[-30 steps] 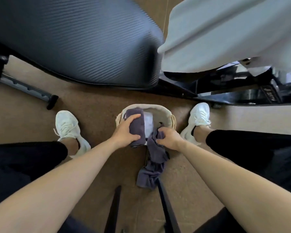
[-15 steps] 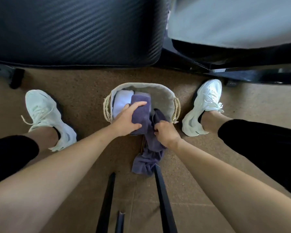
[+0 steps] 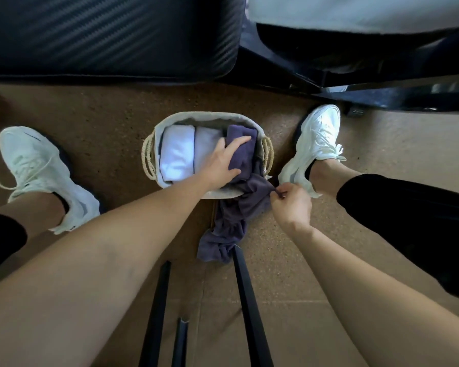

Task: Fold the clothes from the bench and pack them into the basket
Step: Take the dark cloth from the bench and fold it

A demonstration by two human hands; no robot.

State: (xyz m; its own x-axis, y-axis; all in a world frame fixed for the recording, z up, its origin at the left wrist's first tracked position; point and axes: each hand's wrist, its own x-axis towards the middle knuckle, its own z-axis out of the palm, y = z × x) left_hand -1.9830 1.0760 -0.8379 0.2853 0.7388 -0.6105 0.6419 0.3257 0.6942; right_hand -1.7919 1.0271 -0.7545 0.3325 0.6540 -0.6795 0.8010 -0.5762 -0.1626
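A small oval woven basket (image 3: 210, 116) stands on the floor between my feet. Two folded white garments (image 3: 176, 154) lie side by side in its left part. A dark purple garment (image 3: 243, 205) fills the right part, and its loose end spills over the near rim onto the floor. My left hand (image 3: 223, 161) presses flat on the purple garment inside the basket. My right hand (image 3: 289, 205) pinches the garment's loose edge just outside the basket's near right corner.
A black padded bench (image 3: 112, 35) fills the top left, with a pale grey cloth (image 3: 355, 11) on the equipment at top right. My white shoes (image 3: 40, 170) (image 3: 316, 144) flank the basket. Black metal bars (image 3: 247, 300) run along the floor below it.
The purple garment and my left hand have shifted to the right part of the basket, uncovering a second white garment. My right hand has moved right, from the basket's near rim to the loose edge.
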